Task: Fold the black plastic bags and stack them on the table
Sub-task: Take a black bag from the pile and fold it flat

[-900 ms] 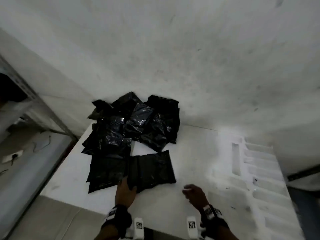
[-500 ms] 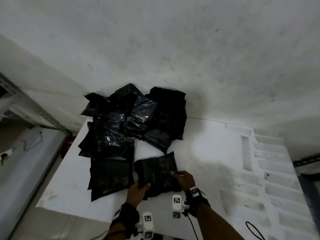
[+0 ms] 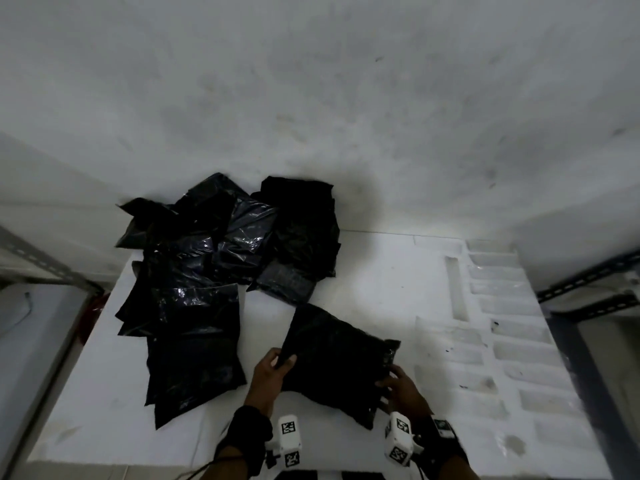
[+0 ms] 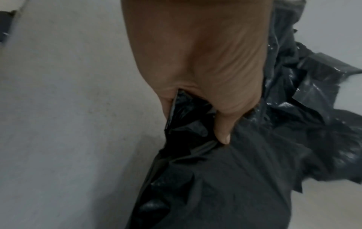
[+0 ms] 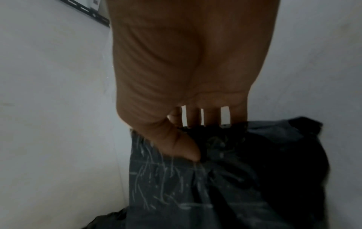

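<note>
One black plastic bag lies near the front of the white table, tilted, apart from the rest. My left hand pinches its left edge, thumb on top, fingers under the plastic. My right hand grips the bag's right edge, thumb on top and fingers behind the plastic. A heap of crumpled black bags sits at the back left. A flat bag lies at the front left of the heap.
A white wall rises right behind the table. The table's right part is moulded white foam with ribbed recesses. Metal shelf rails stand at the right, another rail at the left.
Both hands have taken hold of the front bag and drawn it right, away from the flat bag, turning it. The right hand moved from the bare table onto the bag's right edge.
</note>
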